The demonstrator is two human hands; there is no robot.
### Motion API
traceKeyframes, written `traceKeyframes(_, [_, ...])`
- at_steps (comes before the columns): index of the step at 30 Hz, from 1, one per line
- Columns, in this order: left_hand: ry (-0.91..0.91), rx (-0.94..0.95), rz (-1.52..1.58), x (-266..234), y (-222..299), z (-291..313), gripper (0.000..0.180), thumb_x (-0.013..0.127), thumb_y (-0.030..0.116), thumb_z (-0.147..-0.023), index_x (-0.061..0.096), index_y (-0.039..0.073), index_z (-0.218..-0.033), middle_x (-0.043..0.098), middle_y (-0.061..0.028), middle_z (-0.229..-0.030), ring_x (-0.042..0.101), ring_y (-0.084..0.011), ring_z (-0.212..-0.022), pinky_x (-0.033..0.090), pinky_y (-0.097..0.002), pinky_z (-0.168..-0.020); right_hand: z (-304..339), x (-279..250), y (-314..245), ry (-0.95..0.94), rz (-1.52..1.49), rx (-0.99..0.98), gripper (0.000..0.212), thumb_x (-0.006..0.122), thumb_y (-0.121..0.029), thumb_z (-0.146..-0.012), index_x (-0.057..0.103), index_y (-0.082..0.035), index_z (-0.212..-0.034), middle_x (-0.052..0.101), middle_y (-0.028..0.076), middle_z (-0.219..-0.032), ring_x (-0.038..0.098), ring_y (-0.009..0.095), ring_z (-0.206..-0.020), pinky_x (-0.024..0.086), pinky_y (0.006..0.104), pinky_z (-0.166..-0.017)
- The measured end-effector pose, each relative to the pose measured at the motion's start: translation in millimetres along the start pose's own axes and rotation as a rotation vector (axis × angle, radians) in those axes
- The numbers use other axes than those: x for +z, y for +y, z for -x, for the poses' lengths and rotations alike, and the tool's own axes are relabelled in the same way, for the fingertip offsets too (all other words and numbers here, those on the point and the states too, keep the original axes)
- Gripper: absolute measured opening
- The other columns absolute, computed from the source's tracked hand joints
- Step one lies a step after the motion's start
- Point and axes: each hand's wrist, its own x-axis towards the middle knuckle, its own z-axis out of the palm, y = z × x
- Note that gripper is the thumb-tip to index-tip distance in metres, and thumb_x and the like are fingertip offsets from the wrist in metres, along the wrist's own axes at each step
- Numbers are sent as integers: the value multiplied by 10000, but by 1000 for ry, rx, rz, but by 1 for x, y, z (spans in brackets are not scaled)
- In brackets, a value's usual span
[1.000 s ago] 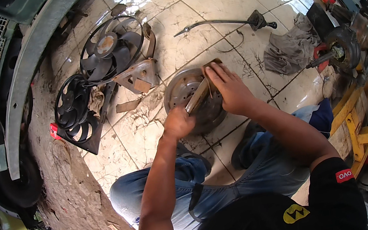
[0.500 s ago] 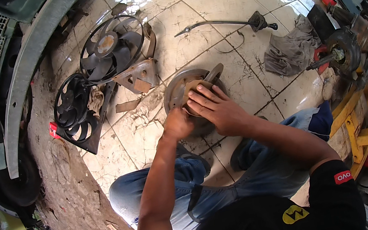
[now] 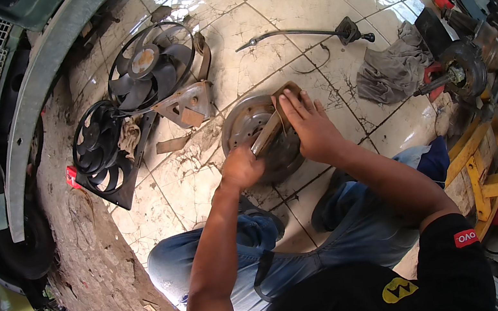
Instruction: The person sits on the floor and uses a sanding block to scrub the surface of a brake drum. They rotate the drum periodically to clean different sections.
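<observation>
My left hand (image 3: pixel 242 167) is closed round the near end of a curved metal brake shoe (image 3: pixel 268 135). The shoe slants up and away to the right, above a round, rusty brake drum (image 3: pixel 237 125) that lies on the floor. My right hand (image 3: pixel 309 126) presses a brown sheet that looks like sandpaper (image 3: pixel 283 90) onto the shoe's far end. Its fingers are stretched out along the sheet, and the thumb is hidden. The shoe's far end is covered by the sheet and the fingers.
Two black radiator fans (image 3: pixel 151 66) and a rusty bracket (image 3: pixel 189 104) lie to the left. Beyond the drum is a gear lever (image 3: pixel 301 31). A grey rag (image 3: pixel 388 68) and a greasy part with a shaft (image 3: pixel 464 72) lie right, near a yellow metal frame (image 3: pixel 485 183).
My right hand has slid the brown sheet away from me along the shoe to its far end, uncovering the middle of the shoe. My left hand has barely moved.
</observation>
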Motion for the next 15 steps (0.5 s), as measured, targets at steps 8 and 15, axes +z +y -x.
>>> traceKeyframes(8, [-135,-142,-44,-14,15,1,427,656,167,-780,648,11,-1178,687,-287,-999,667,-434,-967,544,-463,-860,-3,-9,1,-53,-103,-104,782,566,3,-801,322,-80,-1539,283,128,-1616,198,343,-1513,162,548,-1207])
traceKeyframes(15, [-241,-9,-176,-3,-13,-4,483,658,153,-777,600,-1,-1231,673,-299,-1050,645,-437,-1032,520,-460,-921,7,-8,-16,-84,-63,-439,693,542,-47,-847,388,-138,-1517,338,72,-1600,234,321,-1507,189,559,-1197])
